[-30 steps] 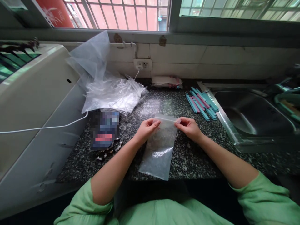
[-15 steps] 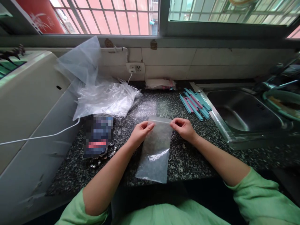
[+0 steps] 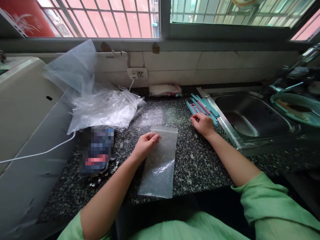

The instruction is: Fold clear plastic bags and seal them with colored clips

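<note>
A clear zip-lock bag (image 3: pixel 161 160) lies flat in front of me, its zip edge at the far end. My left hand (image 3: pixel 147 143) pinches the bag's left side near the top, thumb over the plastic. Off to the right, my right hand (image 3: pixel 203 125) is away from the bag, its fingers curled in and nothing visible between them. Just beyond it is a pile of flat blue and pink strips (image 3: pixel 200 106), and the hand covers the pile's near end.
Crumpled clear plastic bags (image 3: pixel 105 106) are heaped at the back left. A pixelated phone-like object (image 3: pixel 97 153) lies near my left forearm. A packet (image 3: pixel 165 90) rests by the wall. The steel sink (image 3: pixel 255 113) is at right, with a green basket (image 3: pixel 295 106).
My right hand has let go of the bag's top right corner and moved right to the strips. My left hand keeps its hold. The view has shifted slightly.
</note>
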A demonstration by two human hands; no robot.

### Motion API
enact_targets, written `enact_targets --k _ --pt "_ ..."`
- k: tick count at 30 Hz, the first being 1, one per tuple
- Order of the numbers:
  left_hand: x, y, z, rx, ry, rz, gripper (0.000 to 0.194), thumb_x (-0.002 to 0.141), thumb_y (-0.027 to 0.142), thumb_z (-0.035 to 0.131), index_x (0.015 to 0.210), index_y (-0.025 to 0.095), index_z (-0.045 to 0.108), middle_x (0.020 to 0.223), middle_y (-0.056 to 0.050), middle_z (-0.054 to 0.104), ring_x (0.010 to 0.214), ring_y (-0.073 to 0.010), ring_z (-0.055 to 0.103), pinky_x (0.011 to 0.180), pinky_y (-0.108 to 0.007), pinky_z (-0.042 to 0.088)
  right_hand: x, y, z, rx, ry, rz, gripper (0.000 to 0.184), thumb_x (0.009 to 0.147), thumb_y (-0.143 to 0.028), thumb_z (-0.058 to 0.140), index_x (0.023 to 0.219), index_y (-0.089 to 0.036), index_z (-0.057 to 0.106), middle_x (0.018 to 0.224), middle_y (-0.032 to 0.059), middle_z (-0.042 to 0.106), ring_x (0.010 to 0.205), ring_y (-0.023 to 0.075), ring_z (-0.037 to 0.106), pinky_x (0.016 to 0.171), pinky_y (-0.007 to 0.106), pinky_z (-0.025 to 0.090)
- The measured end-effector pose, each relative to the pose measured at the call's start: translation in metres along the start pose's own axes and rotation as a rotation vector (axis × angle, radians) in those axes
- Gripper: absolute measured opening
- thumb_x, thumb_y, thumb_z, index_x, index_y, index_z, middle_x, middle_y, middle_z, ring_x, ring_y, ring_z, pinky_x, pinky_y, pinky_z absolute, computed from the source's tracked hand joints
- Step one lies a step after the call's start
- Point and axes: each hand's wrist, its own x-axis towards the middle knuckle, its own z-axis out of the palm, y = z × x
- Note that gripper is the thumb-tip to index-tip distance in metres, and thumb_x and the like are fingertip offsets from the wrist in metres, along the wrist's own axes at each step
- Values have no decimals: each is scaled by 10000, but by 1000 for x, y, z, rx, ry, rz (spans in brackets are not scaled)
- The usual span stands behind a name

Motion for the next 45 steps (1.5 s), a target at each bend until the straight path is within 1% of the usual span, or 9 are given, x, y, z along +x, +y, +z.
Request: enact_targets --k 3,6,12,17,23,27,31,39,45 --pt "0 -1 0 16 -19 18 451 524 555 698 607 124 593 499 37 466 456 -56 344 453 -202 235 10 19 0 -172 37 59 199 793 -309 529 798 -164 665 790 97 648 749 228 560 628 314 380" --pt "0 -2 0 14 -26 15 461 518 564 697 610 123 594 495 41 453 450 -54 326 447 -202 218 12 25 3 -258 37 42 221 795 -339 537 809 -164 670 834 122 627 832 271 533 676 364 389" --pt "2 -3 -3 -28 -9 12 500 498 590 706 639 121 606 504 38 467 443 -57 346 440 -201 234 8 19 5 -322 8 -24 176 783 -318 570 833 -176 661 857 107 595 883 271 484 723 386 374" --pt "2 -3 -4 -67 -15 -14 526 490 610 709 649 120 600 469 58 420 422 -49 319 421 -195 220 8 17 4 -369 27 35 201 757 -353 610 812 -161 634 847 117 581 871 273 467 708 378 349" --pt "1 -2 -3 -54 -41 10 489 527 587 697 630 123 581 441 73 376 400 -37 282 405 -191 175 7 16 5 -389 -8 44 185 761 -344 601 748 -161 617 810 114 584 859 266 465 691 362 347" --pt "2 -3 -4 -54 -35 -10 422 557 527 700 618 138 548 427 86 356 377 -30 247 392 -190 140 8 17 7 -369 42 11 150 771 -294 554 719 -164 609 767 101 584 811 249 474 673 351 354" --pt "4 -4 -7 -46 -8 -29 381 554 471 718 614 141 537 424 85 371 377 -30 262 394 -184 148 7 13 6 -331 132 -104 139 772 -293 543 727 -173 597 758 85 582 795 241 484 689 349 368" --pt "3 -1 -9 -181 -22 -104 376 509 429 750 647 142 551 452 73 444 375 -37 330 390 -175 194 -12 -23 -3 -140 289 -507 159 828 -311 533 723 -197 568 695 36 560 740 188 499 704 296 396" --pt "2 0 -6 -252 -14 -150 411 462 433 777 655 137 567 480 57 503 405 -54 403 416 -180 273 -27 -44 -3 -31 323 -705 140 840 -309 555 759 -198 581 680 19 580 679 146 498 658 264 377"
